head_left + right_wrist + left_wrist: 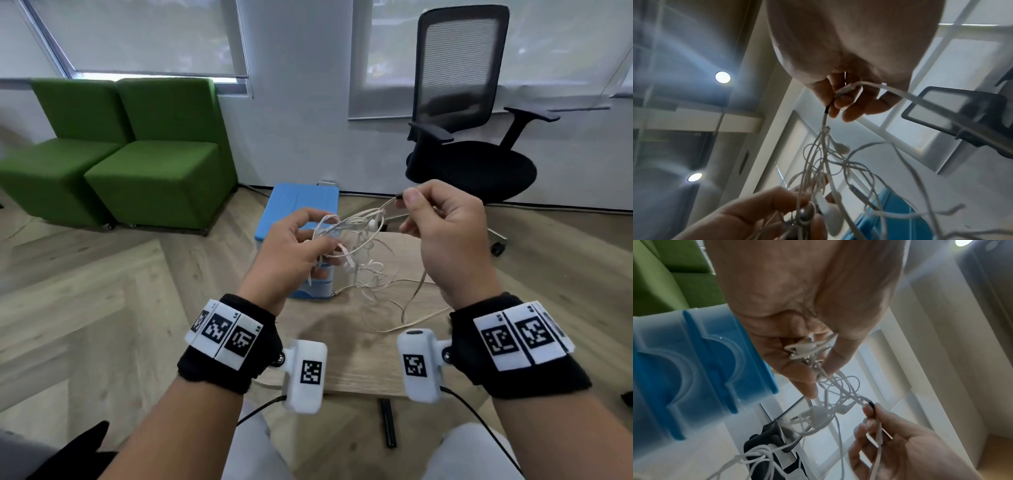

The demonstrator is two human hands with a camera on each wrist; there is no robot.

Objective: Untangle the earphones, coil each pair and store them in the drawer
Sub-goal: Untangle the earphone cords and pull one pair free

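A tangle of white earphone cables (pixel 356 240) hangs between both hands above a small wooden table (pixel 363 363). My left hand (pixel 294 246) grips a bunch of the cables and earbuds (pixel 807 348). My right hand (pixel 442 219), higher and to the right, pinches one cable at its dark joint (pixel 399 197) between thumb and forefinger and holds it away from the knot (pixel 826 112). Loose cable ends trail down onto the table (pixel 387 308). The blue drawer unit (pixel 301 219) stands just behind my left hand, its front partly hidden.
Two green upholstered seats (pixel 120 150) stand at the back left. A black office chair (pixel 469 137) is at the back right, close behind my right hand. A black pen-like object (pixel 388 423) lies on the wooden floor near the table's front edge.
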